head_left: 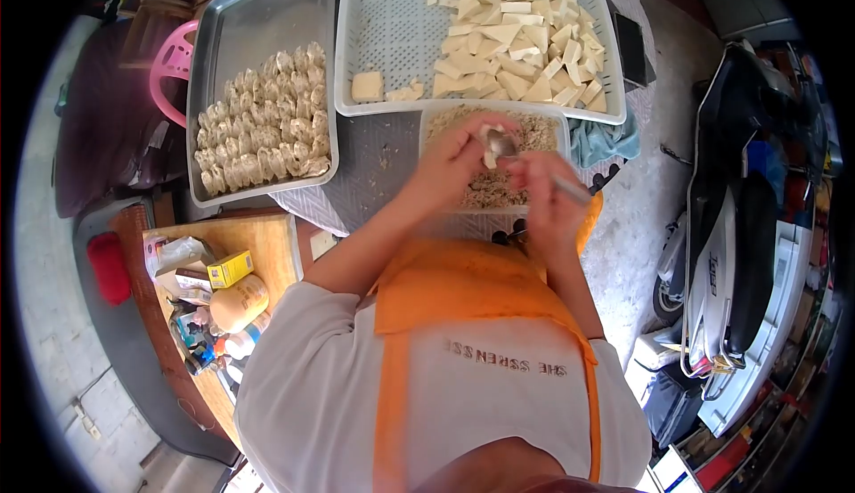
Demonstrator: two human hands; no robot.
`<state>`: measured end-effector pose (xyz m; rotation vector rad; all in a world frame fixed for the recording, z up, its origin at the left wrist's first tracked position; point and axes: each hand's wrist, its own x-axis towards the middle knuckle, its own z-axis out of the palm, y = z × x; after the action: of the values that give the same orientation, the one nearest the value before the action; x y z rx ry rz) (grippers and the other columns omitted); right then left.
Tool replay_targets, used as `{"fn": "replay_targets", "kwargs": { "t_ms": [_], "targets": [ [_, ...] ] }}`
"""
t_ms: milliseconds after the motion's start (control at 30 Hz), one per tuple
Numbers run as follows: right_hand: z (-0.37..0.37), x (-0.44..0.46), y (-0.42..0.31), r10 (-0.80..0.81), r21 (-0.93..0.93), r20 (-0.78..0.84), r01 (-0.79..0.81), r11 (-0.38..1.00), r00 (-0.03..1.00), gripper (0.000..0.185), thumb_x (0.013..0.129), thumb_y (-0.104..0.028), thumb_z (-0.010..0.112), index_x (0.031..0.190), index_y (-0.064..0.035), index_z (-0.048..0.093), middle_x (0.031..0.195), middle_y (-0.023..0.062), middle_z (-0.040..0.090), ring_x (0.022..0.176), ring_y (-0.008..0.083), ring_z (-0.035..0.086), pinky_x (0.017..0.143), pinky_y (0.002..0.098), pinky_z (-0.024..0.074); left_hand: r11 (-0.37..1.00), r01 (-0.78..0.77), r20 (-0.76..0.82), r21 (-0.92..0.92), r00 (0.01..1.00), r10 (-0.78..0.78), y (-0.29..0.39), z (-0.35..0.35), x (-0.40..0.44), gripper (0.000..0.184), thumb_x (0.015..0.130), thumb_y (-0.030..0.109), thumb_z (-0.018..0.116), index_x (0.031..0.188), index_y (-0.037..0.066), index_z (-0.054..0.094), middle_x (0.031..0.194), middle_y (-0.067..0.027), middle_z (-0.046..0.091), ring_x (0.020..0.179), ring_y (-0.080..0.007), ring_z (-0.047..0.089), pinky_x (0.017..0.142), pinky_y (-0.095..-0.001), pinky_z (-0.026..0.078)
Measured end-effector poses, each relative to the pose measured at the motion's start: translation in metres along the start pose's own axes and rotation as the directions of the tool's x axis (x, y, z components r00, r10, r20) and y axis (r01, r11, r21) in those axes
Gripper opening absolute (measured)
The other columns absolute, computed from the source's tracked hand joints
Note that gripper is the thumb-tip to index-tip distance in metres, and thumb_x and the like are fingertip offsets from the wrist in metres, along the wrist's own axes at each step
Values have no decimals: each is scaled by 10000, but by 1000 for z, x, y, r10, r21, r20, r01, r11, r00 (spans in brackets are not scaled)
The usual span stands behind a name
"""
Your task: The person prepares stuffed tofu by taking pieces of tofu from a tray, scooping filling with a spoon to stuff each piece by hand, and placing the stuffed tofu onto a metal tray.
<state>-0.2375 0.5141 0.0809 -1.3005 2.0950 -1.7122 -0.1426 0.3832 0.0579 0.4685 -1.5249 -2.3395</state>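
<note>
Over a clear tub point(565, 133) of crumbly brown filling point(494, 192), my left hand point(452, 156) is closed around a small pale tofu piece point(489, 158). My right hand point(550, 197) grips a metal spoon point(505, 144) by its handle, the bowl pressed against the tofu piece. Fingers cover much of that piece. Behind the tub, a white perforated plastic tray point(387, 34) carries a heap of cut tofu pieces point(521, 39). To the left, a metal tray point(254, 25) has rows of filled pieces point(267, 119) in its near half.
A grey cloth-covered table point(374, 159) bears the trays. A blue-green cloth point(610, 141) lies right of the tub. At lower left, a wooden table point(278, 248) holds boxes and bottles. A pink chair back point(169, 70) stands far left, and a scooter point(717, 270) is parked at right.
</note>
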Motion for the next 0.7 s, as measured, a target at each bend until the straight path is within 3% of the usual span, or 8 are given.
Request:
{"fn": "replay_targets", "kwargs": {
  "t_ms": [67,167,267,300,400,500,600,700],
  "targets": [
    [-12,6,5,263,63,-74,-259,964,962,94,835,-12,546,865,1,634,749,146,628,595,320,595,569,369,483,998,-48,-87,-40,995,45,7,-6,0,276,914,-1,399,1154,32,532,1105,-72,594,1010,-162,586,899,-288,469],
    [-12,22,26,145,-370,119,-91,924,982,144,867,-93,525,868,12,622,759,170,631,595,337,598,560,369,473,996,-90,-98,27,991,92,12,-16,1,249,906,-4,406,1116,19,537,1115,-79,590,1013,-163,587,913,-294,471],
    [8,15,48,368,-227,443,-295,928,817,182,901,-128,509,902,26,607,676,82,617,585,139,593,560,269,474,991,-29,-86,133,995,41,20,-15,-1,253,887,-24,398,1097,5,535,1116,-85,586,1030,-155,574,924,-298,473],
    [15,10,53,322,-249,484,-224,942,814,194,913,-146,501,909,18,605,676,67,609,583,132,582,552,261,469,986,7,-96,166,995,9,22,-15,-2,258,879,-33,393,1093,0,533,1115,-87,585,1037,-151,568,926,-299,474],
    [14,8,50,485,15,429,-542,840,762,236,899,-193,522,873,21,618,695,99,634,573,198,605,514,322,458,999,-27,-125,34,992,31,21,-14,-2,293,854,-57,381,1094,7,537,1119,-74,582,1033,-136,558,919,-284,471],
    [-10,16,39,543,243,433,-673,698,719,216,927,-172,500,901,2,626,691,35,620,569,89,556,484,241,428,999,32,-171,33,985,-26,17,-21,-2,303,843,-48,404,1107,14,538,1122,-56,576,1005,-120,558,915,-272,466],
    [-28,21,25,519,386,377,-639,665,767,205,947,-153,479,933,-7,622,701,27,613,559,56,523,479,188,401,997,46,-92,60,995,-41,12,-18,-1,332,834,-29,416,1136,21,544,1122,-37,568,1024,-115,546,912,-280,459],
    [-31,22,15,477,439,291,-558,704,830,182,942,-138,495,949,-4,617,699,33,612,547,55,510,477,190,402,967,-7,-2,256,1000,8,10,-8,3,355,835,5,415,1161,33,552,1132,-20,563,1034,-100,525,885,-268,449]
  ]
}}
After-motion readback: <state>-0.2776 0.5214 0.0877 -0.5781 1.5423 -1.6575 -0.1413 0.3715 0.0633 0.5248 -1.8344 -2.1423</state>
